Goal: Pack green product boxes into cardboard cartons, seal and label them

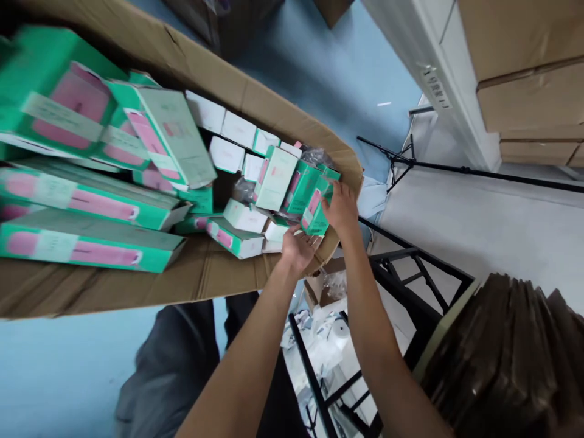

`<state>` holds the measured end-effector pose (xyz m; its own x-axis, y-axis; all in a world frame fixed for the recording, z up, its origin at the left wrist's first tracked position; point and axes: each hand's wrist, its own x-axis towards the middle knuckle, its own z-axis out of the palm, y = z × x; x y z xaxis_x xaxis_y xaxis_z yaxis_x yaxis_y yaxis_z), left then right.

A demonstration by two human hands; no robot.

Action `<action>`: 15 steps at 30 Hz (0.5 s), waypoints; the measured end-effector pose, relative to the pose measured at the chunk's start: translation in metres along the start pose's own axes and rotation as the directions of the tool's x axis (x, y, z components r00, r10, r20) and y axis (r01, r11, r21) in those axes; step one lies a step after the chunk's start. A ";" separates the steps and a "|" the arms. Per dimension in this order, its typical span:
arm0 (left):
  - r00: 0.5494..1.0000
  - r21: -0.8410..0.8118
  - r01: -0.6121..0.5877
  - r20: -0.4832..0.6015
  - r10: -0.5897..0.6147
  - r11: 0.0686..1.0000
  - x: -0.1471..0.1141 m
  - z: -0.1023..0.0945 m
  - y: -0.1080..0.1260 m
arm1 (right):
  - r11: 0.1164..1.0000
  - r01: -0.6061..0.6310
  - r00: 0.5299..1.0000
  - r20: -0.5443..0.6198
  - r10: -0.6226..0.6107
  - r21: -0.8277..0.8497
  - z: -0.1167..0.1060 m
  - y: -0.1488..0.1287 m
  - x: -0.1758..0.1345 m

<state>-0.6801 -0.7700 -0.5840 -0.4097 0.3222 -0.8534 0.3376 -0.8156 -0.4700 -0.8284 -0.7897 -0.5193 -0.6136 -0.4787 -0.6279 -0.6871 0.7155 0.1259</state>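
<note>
A large brown carton (237, 277) holds many small green, pink and white product boxes, some upright and some lying flat. At its right end, my right hand (343, 210) has its fingers over a green product box (314, 212) with a pink picture, the thumb against its side. Just below that box is my left hand (298, 248), palm turned up and fingers stretched out near its lower edge; whether they touch it I cannot tell. Against these stands a white-sided product box (276, 177). Crumpled clear plastic (244, 190) lies among the boxes.
Stacked brown cartons (531, 91) are at the upper right. A black metal frame (413, 267) runs beside the big carton. A stack of dark brown folded packaging (506, 353) sits at the lower right. White plastic material and a roll (338, 329) lie below my hands. The floor (68, 365) is light blue.
</note>
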 end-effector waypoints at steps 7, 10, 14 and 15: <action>0.999 -0.001 0.024 -0.046 -0.024 1.000 -0.141 -0.016 -0.014 | 0.996 -0.046 0.999 0.025 0.044 0.081 -0.076 -0.064 -0.116; 0.999 0.038 0.022 -0.036 -0.021 0.999 -0.204 -0.024 -0.020 | 0.991 -0.050 0.999 0.014 0.048 0.122 -0.115 -0.083 -0.165; 0.997 0.106 0.010 -0.079 -0.002 0.994 -0.293 -0.037 -0.021 | 0.984 -0.062 0.997 -0.032 0.068 0.167 -0.165 -0.106 -0.240; 0.997 0.122 0.009 -0.075 0.000 0.992 -0.316 -0.040 -0.022 | 0.982 -0.058 0.996 -0.053 0.068 0.179 -0.178 -0.112 -0.261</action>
<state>-0.5236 -0.8349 -0.3132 -0.3450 0.3571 -0.8680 0.2279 -0.8653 -0.4465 -0.6599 -0.8354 -0.2330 -0.6787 -0.4550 -0.5765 -0.5700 0.8213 0.0228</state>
